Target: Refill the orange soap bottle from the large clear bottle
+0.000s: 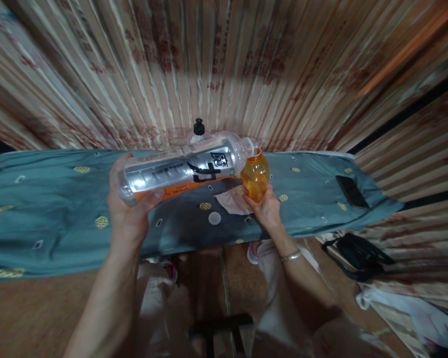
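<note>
My left hand (129, 204) is closed around the base end of a large clear plastic bottle (186, 166) with a silver and orange label. The bottle lies tilted nearly level, its mouth pointing right. A small orange translucent bottle (254, 174) stands at that mouth, the two openings meeting or almost touching. My right hand (264, 204) grips the orange bottle low down. Beneath it a white cloth or tissue (231, 201) lies on the table, with a round white cap (214, 218) nearby. Whether liquid is flowing cannot be made out.
Behind the large bottle stands a clear bottle with a black cap (198, 127). A dark phone (351, 191) lies at the right end of the green patterned tablecloth (59, 199). Pleated curtains (209, 64) hang at the back. A black bag (354, 253) rests on the floor to the right.
</note>
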`<act>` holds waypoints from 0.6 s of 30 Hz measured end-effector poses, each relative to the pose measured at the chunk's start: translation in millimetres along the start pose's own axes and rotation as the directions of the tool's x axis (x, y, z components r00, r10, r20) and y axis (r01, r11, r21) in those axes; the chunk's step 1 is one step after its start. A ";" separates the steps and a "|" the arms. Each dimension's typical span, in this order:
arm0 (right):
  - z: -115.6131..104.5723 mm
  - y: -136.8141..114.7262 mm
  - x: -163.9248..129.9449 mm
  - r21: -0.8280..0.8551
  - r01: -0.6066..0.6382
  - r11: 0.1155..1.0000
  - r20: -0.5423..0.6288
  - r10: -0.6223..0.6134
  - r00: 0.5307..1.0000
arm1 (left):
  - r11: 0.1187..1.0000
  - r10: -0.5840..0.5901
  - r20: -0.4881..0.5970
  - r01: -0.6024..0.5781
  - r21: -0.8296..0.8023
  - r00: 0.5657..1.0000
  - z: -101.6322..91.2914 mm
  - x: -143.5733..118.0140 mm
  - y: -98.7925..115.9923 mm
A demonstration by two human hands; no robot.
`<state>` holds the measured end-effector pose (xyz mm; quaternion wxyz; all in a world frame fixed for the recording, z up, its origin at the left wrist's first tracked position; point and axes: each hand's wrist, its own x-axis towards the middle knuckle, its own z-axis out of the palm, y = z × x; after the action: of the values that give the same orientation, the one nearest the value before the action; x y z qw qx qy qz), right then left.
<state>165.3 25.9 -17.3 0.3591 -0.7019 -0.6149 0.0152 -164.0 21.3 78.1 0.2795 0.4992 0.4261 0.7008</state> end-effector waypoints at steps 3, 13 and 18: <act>1.1 0.2 -0.2 -0.007 0.008 1.000 -0.010 -0.008 1.000 | 0.999 -0.021 -0.012 0.021 -0.030 1.000 0.6 0.3 0.6; 2.2 1.7 -0.4 0.007 0.007 1.000 -0.024 -0.006 1.000 | 0.999 -0.030 -0.032 0.029 -0.035 0.999 1.5 1.9 0.6; 1.8 1.1 -0.4 0.014 0.004 1.000 -0.014 -0.004 1.000 | 0.999 -0.017 -0.020 0.016 -0.031 1.000 3.3 1.2 2.6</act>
<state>165.3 26.5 -19.4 0.3683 -0.6982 -0.6137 0.0137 -161.3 22.1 81.4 0.2886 0.4842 0.4222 0.7099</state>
